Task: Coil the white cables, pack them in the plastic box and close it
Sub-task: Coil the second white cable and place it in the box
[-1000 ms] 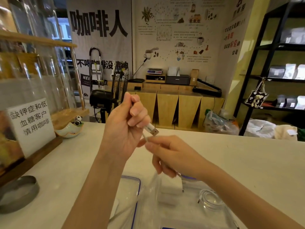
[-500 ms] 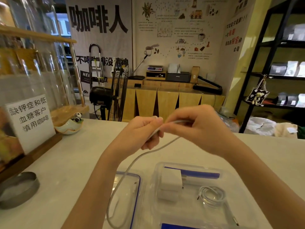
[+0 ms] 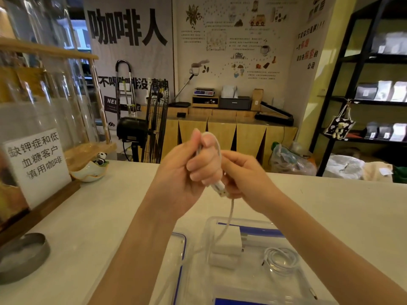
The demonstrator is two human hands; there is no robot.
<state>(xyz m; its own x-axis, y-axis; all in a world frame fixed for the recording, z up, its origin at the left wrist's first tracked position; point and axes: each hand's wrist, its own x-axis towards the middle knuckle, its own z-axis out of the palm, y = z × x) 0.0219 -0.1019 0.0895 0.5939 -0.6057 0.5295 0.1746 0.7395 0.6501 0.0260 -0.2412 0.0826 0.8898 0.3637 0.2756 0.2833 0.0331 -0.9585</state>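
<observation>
The pale table fills the near half of the scene, running from the left edge to the far right. On its left stands a tall glass display case with a white printed sign leaning against its wooden base, and a round metal tin lies nearer, at the left edge. A small panda figure in a white dish sits just right of the sign.

At the near middle the clear plastic box rests open on the table, its blue-edged lid lying flat just to its left. Inside the box are a white charger block toward the far left side and an already coiled white cable to the right of it.

Above the box, both hands meet over the table. The left hand is clenched around a second white cable, a loop of which arches over its fingertips. The right hand touches the left, its grip pinched on the same cable near the white connector that pokes out between the two hands. From there the cable hangs down, blurred, toward the left side of the box, and trails off across the lid.
</observation>
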